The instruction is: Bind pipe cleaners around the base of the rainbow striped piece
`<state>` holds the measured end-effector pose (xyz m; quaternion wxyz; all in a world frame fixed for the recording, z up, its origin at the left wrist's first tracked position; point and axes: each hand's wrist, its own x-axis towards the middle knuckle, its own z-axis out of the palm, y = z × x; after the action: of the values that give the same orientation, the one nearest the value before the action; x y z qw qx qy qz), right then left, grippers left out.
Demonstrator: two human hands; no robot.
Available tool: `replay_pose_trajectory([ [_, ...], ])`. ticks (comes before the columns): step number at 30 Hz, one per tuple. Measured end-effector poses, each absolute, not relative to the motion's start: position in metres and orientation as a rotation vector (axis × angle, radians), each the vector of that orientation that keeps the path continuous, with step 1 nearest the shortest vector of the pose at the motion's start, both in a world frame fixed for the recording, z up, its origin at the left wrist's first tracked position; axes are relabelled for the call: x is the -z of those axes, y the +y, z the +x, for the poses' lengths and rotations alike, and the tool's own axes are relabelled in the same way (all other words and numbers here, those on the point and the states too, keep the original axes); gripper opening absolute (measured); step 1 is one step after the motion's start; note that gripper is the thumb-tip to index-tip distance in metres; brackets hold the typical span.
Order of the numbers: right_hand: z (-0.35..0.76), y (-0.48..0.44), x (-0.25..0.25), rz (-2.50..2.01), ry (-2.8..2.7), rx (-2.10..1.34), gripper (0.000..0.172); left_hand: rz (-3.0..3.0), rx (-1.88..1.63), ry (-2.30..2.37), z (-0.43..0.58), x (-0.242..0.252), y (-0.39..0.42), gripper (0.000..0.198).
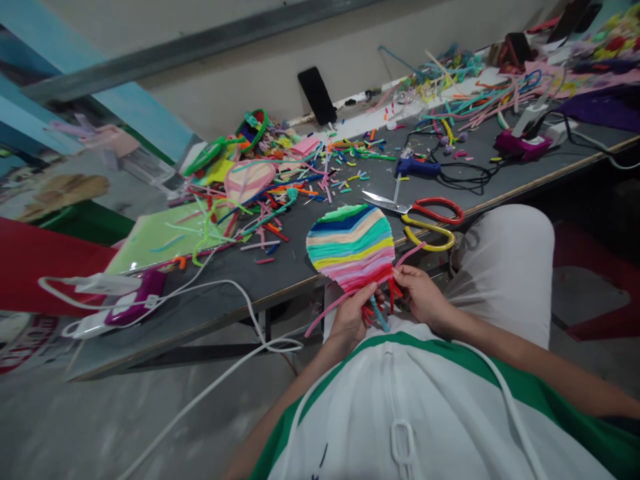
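A rounded striped piece, built from rows of pipe cleaners in green, blue, peach, teal, yellow, pink and red, is held over my lap at the table edge. My left hand grips its lower left edge between thumb and fingers. At the lower right edge my right hand pinches it. A loose pink pipe cleaner sticks out past my left hand, and a pink end shows above my right hand. Red and blue pipe cleaner ends hang between the hands. Scissors with red and yellow handles lie beyond, blades partly apart.
A blue glue gun rests behind the scissors. Many cut pipe cleaner bits litter the grey table. A phone leans on the wall. Purple-and-white power strips with trailing cables sit left and right.
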<state>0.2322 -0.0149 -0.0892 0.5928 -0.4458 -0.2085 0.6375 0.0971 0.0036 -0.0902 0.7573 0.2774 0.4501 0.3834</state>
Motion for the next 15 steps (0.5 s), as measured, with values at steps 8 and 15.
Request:
replay_pose_trajectory([
  [8,0.2311,-0.0136,0.0934,-1.199,-0.581,-1.183,0.028,0.61,-0.865,0.95,0.0999,0.0922,0.0055,0.023],
  [15,0.2322,-0.0216,0.0861,-1.384,-0.876,-0.846,0.022,0.57,-0.881,0.981,0.1017,0.085,0.0008,0.027],
])
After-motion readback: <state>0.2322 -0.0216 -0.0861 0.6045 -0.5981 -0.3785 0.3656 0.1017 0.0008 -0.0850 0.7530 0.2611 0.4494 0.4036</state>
